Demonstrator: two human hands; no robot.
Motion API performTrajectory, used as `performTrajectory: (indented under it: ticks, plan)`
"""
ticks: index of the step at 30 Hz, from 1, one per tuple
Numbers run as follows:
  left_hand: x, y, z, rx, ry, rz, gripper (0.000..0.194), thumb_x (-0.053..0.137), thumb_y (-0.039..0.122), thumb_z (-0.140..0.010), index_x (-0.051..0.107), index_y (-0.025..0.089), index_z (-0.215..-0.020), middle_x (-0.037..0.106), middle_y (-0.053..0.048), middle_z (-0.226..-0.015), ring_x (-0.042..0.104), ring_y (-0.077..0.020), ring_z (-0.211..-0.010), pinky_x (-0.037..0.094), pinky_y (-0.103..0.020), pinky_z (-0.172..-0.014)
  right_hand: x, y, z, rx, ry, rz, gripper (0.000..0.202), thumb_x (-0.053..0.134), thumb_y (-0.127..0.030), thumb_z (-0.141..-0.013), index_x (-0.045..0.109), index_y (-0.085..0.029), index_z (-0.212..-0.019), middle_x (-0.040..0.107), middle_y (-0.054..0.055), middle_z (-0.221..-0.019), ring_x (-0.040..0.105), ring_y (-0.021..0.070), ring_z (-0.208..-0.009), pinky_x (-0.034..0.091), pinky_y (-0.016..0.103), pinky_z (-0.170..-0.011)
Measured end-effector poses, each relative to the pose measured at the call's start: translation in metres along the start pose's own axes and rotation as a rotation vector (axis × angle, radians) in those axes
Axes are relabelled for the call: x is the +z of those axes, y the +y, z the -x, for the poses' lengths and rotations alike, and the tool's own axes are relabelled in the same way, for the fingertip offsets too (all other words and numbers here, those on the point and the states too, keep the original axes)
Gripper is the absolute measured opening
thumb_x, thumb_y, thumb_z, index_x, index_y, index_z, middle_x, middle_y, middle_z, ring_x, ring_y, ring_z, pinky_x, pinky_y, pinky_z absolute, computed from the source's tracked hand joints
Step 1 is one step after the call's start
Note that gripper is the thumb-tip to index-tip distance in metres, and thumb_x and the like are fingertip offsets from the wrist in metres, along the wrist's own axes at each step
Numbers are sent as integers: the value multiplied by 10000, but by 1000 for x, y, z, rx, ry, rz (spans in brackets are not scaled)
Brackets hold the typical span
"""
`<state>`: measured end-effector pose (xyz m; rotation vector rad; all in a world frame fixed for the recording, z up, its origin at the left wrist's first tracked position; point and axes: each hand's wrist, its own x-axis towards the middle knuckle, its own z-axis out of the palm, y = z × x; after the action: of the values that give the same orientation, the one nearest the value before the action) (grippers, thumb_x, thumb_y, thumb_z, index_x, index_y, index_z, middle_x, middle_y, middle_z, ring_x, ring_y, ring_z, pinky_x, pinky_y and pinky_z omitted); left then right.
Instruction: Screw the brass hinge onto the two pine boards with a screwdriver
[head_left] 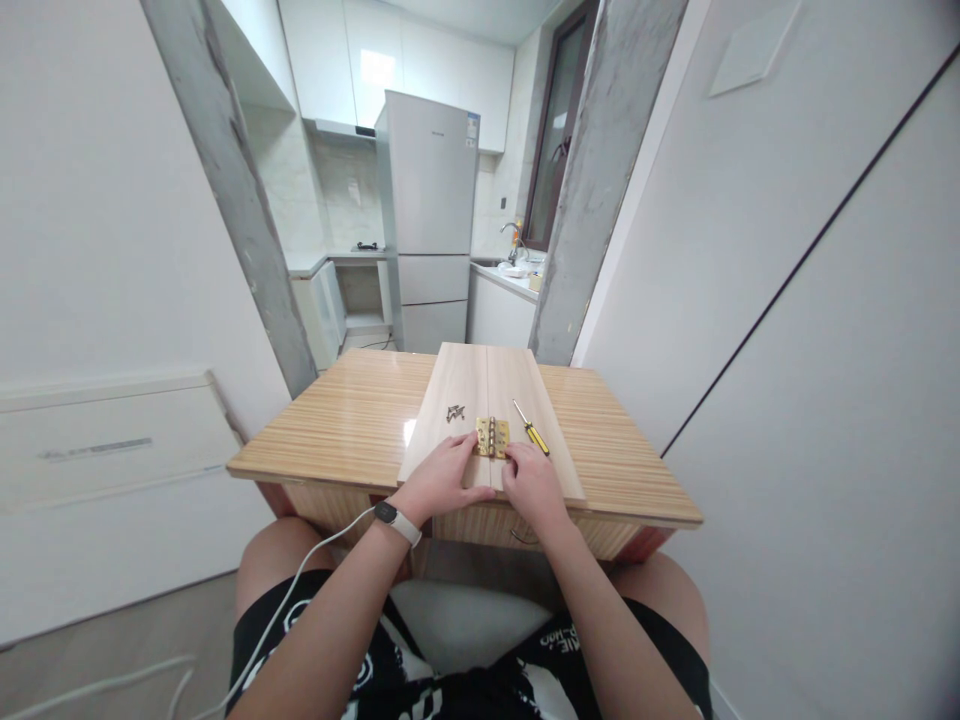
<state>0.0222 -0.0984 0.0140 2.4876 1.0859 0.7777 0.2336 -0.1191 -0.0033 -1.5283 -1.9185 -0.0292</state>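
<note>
A brass butt hinge (492,437) lies unfolded across the seam between two pale wooden boards (465,375). My left hand (444,474) rests on the left board with its fingers stretched out and thumb apart, fingertips at the hinge's left leaf. On the other side, my right hand (534,482) has its fingers curled at the lower right edge of the hinge, touching that leaf. A yellow and black screwdriver (535,437) lies on the right board, just beyond my right hand. Several dark screws (455,412) sit in a small pile on the left board.
Beneath the boards stands a wood-grain table (352,410), with my legs at its near edge. A white cable (300,570) runs up to my left wrist, near a wristband (397,522). Farther back are a fridge (431,180) and a sink counter (504,285).
</note>
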Motion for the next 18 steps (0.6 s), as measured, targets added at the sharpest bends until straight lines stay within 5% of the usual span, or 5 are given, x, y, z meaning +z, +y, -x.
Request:
performTrajectory:
  ticks: [18]
  plan:
    - [3,-6,1,19,28,-5,971,852,608,-812,445,214,-1601,558,-195,-1564,510,-380,-1464,425,-530,-1228,5,5,0,-42,20,0,321,539,-38,-905,827,-164,-969,791,132,-1168,676,252,-1185,503,390,-1127]
